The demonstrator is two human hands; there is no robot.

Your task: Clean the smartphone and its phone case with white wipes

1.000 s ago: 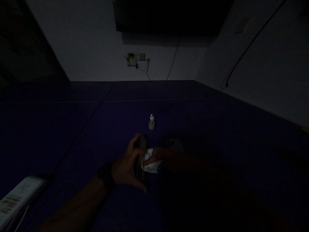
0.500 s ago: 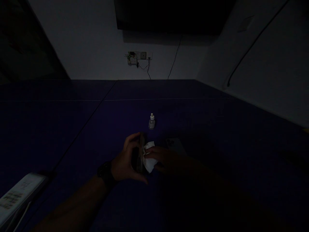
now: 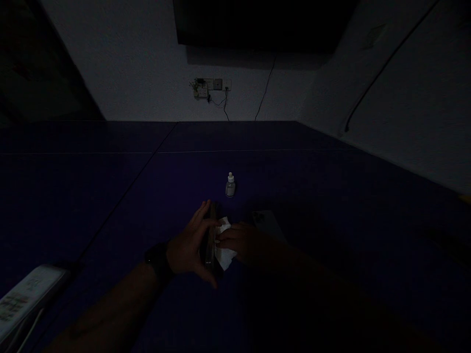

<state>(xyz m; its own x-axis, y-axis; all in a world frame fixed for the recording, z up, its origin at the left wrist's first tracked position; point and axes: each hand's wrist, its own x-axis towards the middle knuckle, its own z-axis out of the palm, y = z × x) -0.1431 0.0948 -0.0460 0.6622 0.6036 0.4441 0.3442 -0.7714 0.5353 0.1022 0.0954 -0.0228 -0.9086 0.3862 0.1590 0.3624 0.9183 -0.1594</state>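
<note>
The left hand (image 3: 186, 250), a black watch (image 3: 159, 260) on its wrist, grasps a dark, flat, slab-like object (image 3: 211, 242) tilted on edge between fingers and thumb. Just to its right, the right hand (image 3: 246, 242) holds a crumpled white paper tissue (image 3: 225, 257) against the slab. Beyond both hands stands a small bottle with a white dropper cap (image 3: 230, 188); a pale grey phone (image 3: 271, 225) lies beside the right hand on the dark purple surface (image 3: 176, 186).
</note>
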